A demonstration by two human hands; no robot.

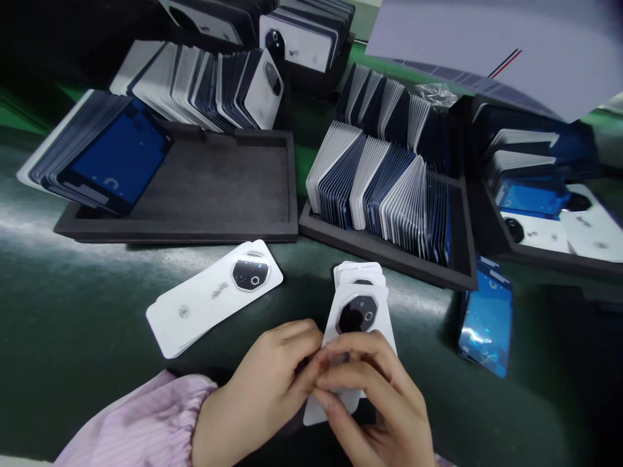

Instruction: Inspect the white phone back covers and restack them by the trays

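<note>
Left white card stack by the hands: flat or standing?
Flat: the white card stack lies face up on the dark green mat, with the black lens piece on its top card.

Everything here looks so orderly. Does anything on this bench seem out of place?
Yes: a glossy blue panel lies loose on the green mat, tilted and outside the black foam tray, while the others stand in neat rows. A large pale sheet also hangs over the trays at top right.

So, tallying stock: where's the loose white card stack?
In the head view, the white card stack lies on the dark green mat, left of the hands, in front of the black foam tray.
</note>
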